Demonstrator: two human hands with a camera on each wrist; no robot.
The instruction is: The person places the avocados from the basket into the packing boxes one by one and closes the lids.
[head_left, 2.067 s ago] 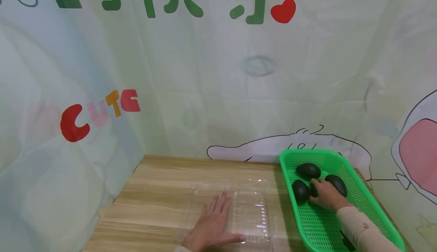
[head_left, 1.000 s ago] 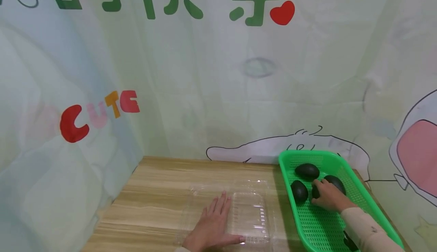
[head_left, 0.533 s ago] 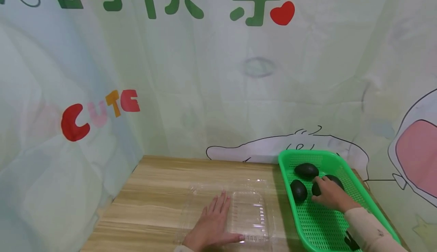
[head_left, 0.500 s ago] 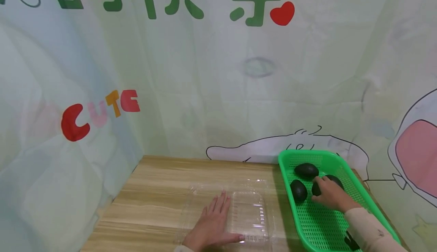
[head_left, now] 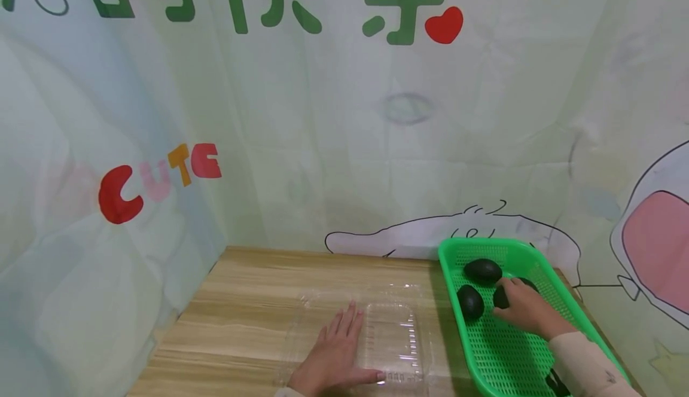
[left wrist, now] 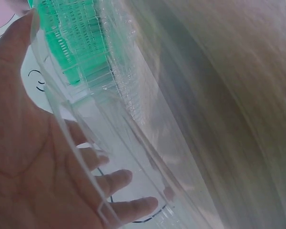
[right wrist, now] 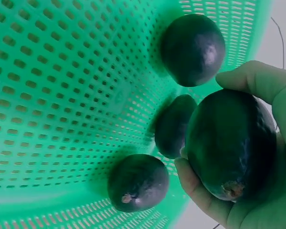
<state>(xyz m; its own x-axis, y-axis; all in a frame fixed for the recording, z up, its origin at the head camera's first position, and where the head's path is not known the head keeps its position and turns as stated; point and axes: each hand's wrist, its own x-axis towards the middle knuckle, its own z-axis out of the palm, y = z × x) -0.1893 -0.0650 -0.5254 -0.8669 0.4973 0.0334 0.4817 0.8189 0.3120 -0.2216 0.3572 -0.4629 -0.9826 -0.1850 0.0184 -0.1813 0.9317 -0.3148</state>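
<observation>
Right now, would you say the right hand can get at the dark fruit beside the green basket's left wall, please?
Probably not: the right hand grips another fruit, though nothing visible blocks the way to the left-wall fruit.

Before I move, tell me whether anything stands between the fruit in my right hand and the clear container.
The green basket's left wall stands between the held fruit and the clear container; another dark fruit lies just inside that wall.

Before you is a wood-grain table (head_left: 237, 313). On it lie a clear plastic container (head_left: 392, 337) and, to your right, a green basket (head_left: 508, 355).
</observation>
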